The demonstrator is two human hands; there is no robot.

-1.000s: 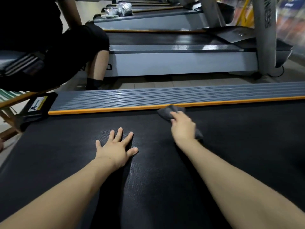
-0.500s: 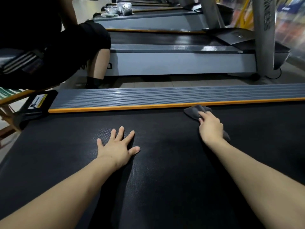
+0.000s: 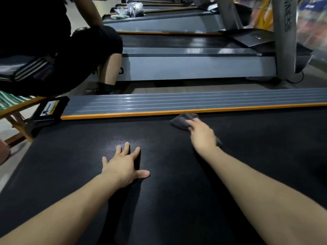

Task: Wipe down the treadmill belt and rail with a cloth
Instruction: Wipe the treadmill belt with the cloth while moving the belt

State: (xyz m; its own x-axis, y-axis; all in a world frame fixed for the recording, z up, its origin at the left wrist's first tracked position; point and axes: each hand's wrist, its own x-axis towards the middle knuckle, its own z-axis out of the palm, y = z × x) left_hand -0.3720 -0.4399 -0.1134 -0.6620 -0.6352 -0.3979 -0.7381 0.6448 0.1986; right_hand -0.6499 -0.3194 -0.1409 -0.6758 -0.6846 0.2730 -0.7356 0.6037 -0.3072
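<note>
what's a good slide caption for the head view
Right hand presses a grey cloth on the treadmill belt beside its orange-edged rail; left hand braces flat.
</note>
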